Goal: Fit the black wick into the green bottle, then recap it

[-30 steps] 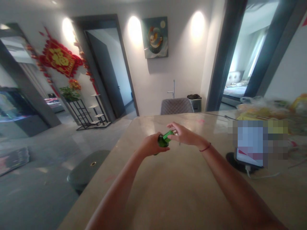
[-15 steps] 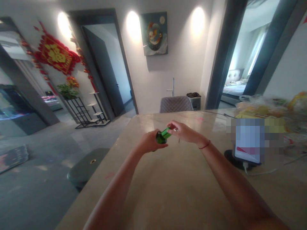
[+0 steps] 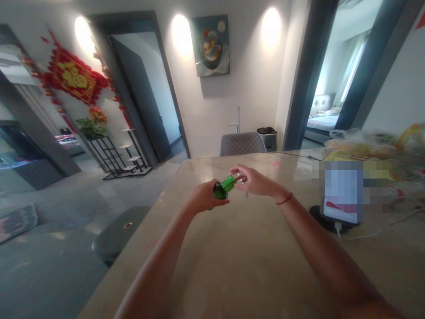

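Room: indoor living space with pale walls and grey floor, a doorway (image 3: 139, 84) at upper centre-left, a second doorway (image 3: 323, 88) at upper right opening onto a bed (image 3: 322, 122), and a framed painting (image 3: 210, 45) on the wall between them.

Wall left: red and gold hanging ornament (image 3: 73, 77) above a black metal plant stand (image 3: 108, 155) with a leafy plant.

Bench: long beige stone-look bench (image 3: 232, 270) running up the frame from the bottom edge, with a grey quilted chair (image 3: 242, 144) beyond its far end and a dark round stool seat (image 3: 117, 235) just off its left side.

Bench right: plastic bags of yellow packaged goods (image 3: 361, 148), blurred, at the right edge; beside them a black round stand (image 3: 318, 217) with a white cable (image 3: 358, 235).

Hidden: a pixelated patch (image 3: 343, 190) covers a device on that stand, so its face cannot be read.

Left grip: left hand (image 3: 206, 197) closed around the lower body of the bottle, fingers wrapped, above the bench.

Right grip: right hand (image 3: 255, 181), red thread on its wrist (image 3: 283, 200), fingers curled at the bottle's narrow end; whether they pinch it or only touch it is hard to make out.

Bottle: green glass bottle (image 3: 221, 189) lying tilted between both hands, held over the bench, its narrow end towards the right hand.
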Motion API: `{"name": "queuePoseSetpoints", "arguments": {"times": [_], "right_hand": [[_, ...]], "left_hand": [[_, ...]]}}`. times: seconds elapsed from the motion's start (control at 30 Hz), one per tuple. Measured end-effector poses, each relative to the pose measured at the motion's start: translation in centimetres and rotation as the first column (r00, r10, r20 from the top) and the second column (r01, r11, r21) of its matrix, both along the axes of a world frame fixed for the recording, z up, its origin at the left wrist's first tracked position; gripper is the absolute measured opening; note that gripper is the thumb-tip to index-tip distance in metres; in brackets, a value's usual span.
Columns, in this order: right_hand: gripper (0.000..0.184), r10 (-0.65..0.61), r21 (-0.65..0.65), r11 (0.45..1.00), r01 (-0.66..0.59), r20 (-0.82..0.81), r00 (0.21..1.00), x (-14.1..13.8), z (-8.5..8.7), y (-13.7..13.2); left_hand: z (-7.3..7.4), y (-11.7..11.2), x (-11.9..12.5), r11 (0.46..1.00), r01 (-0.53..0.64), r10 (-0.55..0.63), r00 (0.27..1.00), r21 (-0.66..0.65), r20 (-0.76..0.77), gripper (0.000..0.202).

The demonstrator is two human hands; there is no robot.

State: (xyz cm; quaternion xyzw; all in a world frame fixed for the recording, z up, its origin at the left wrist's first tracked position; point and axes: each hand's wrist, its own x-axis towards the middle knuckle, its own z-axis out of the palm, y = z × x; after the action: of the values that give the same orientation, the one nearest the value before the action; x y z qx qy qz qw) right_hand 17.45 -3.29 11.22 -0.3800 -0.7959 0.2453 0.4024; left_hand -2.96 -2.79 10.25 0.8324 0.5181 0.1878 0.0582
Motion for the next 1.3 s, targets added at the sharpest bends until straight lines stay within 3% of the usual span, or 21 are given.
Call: {"name": "queuePoseSetpoints", "arguments": {"times": [0.07,0.2,0.3,0.4,0.6,0.7,0.83,1.0,1.13,1.3], "right_hand": [[0.044,-0.015,-0.011,1.0,0.015,-0.027,1.0,-0.1,0.0,0.0],[0.034,-0.103,-0.059,0.993,0.107,0.07,0.992,-0.2,0.2,0.0],[0.03,-0.078,-0.033,0.996,0.082,0.091,0.993,-0.3,0.2,0.0],[0.037,-0.052,0.023,0.998,0.051,0.046,0.998,-0.5,0.2,-0.1],[0.037,-0.153,0.047,0.988,0.15,0.091,0.984,-1.0,-0.1,0.1],[0.03,-0.102,0.044,0.994,0.098,0.079,0.992,-1.1,-0.1,0.0],[0.044,-0.033,0.067,0.997,0.036,-0.037,0.999,-1.1,-0.2,-0.1],[0.033,-0.054,0.085,0.995,0.057,-0.037,0.998,-1.2,-0.4,0.2],[0.04,-0.041,0.15,0.987,0.048,-0.051,0.998,-1.2,-0.3,0.1],[0.03,-0.119,0.059,0.991,0.116,0.043,0.992,-1.0,-0.2,-0.1]], "left_hand": [[0.0,0.0,0.0,1.0,0.006,-0.006,1.0,-0.004,0.006,0.056],[0.2,0.1,-0.4,0.999,0.022,-0.022,1.0,0.024,-0.011,0.056],[0.4,0.3,-0.7,0.999,0.017,-0.016,0.999,0.049,-0.029,0.056],[0.5,0.3,-0.9,0.999,0.01,-0.009,1.0,0.049,-0.024,0.057],[0.5,0.4,-0.9,0.999,0.006,-0.005,1.0,0.035,-0.019,0.058],[0.4,0.4,-0.9,0.999,0.015,-0.015,1.0,0.03,-0.004,0.057],[0.3,0.5,-1.0,1.0,0.01,-0.01,1.0,0.027,0.019,0.06],[0.1,0.8,-1.2,0.999,0.035,-0.034,0.999,0.025,-0.007,0.057],[0.1,0.7,-1.1,0.999,0.039,-0.039,0.999,0.016,0.009,0.057],[0.3,0.5,-1.1,0.999,0.041,-0.041,0.999,0.014,-0.012,0.057]]}}
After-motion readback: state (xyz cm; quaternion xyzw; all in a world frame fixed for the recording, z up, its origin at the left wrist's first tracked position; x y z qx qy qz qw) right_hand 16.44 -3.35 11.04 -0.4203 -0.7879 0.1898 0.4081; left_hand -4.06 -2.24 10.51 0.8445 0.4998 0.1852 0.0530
